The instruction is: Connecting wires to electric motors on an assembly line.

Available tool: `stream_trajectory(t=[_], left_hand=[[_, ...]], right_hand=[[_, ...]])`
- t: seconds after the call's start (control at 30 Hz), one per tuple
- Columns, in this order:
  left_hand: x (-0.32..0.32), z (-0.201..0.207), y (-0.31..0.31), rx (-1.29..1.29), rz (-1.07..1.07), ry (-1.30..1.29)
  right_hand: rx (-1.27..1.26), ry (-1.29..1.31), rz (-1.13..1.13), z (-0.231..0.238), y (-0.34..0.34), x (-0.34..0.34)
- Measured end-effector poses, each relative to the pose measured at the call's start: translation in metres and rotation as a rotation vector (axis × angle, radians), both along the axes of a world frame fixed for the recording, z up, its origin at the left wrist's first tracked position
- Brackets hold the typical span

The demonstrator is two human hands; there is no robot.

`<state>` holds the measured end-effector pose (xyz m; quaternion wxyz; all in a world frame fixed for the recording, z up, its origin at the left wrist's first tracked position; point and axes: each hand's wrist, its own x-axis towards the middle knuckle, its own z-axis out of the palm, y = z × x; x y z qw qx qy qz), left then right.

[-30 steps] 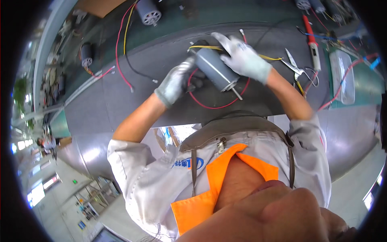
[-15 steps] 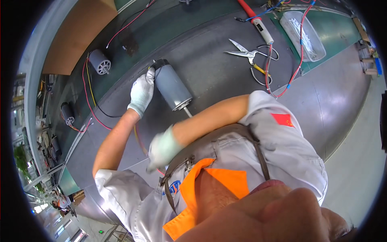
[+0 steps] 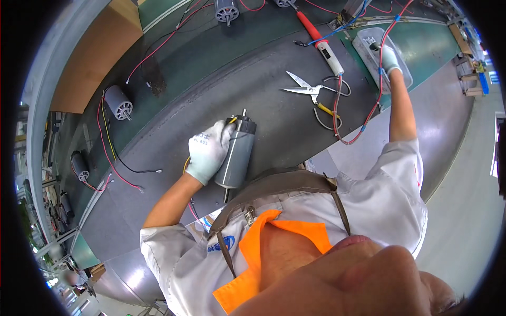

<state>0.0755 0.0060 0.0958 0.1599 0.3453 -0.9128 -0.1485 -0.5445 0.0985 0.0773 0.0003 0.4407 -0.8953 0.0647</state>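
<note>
My left hand (image 3: 208, 151), in a white knit glove, lies on the side of a grey cylindrical motor (image 3: 236, 157) resting on the dark rubber mat (image 3: 274, 113) close to my chest. Its shaft points away from me. My right hand (image 3: 389, 58), also gloved, is stretched far to the right into a clear plastic box (image 3: 369, 45) on the green bench; its fingers are curled, and what they hold is too small to make out.
Scissors (image 3: 307, 89) and a red-handled soldering iron (image 3: 320, 39) lie on the mat between my hands, with a red wire (image 3: 363, 124) looping past. More grey motors (image 3: 119, 102) (image 3: 226, 9) with red and black leads sit at the left and top. A brown board (image 3: 95, 58) lies top left.
My right arm has swung out from my chest to the clear box at the far right. My left hand stays on the motor, which has turned and now lies nearer to me.
</note>
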Motion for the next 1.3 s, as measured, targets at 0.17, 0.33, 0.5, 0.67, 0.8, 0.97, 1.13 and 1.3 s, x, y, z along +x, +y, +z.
stream_trajectory(t=[0.17, 0.33, 0.5, 0.67, 0.8, 0.97, 1.13, 1.3], left_hand=[[0.006, 0.006, 0.020, 0.037, 0.087, -0.055], [0.015, 0.012, 0.012, 0.288, 0.137, -0.042], [0.016, 0.028, -0.007, 0.521, 0.094, -0.100], [0.011, 0.051, -0.023, 0.930, 0.206, -0.318], [0.012, 0.065, -0.031, 1.056, 0.196, -0.415], [0.015, 0.065, -0.029, 1.084, 0.187, -0.337], [0.016, 0.055, -0.027, 0.997, 0.150, -0.288], [0.015, 0.051, -0.028, 0.918, 0.113, -0.357]], right_hand=[[-0.038, 0.156, 0.123, -0.024, -0.012, -0.011], [-0.479, -0.124, -0.084, -0.004, 0.015, -0.011], [-0.530, -0.192, -0.159, 0.050, 0.048, 0.002], [-0.739, -0.432, -0.026, 0.114, 0.064, 0.088], [-0.699, -0.755, 0.164, 0.127, 0.052, 0.170], [-0.586, -1.274, 0.218, 0.079, 0.017, 0.247], [-0.353, -1.582, 0.342, 0.010, -0.040, 0.322], [-0.283, -0.827, 0.335, -0.004, -0.049, 0.324]])
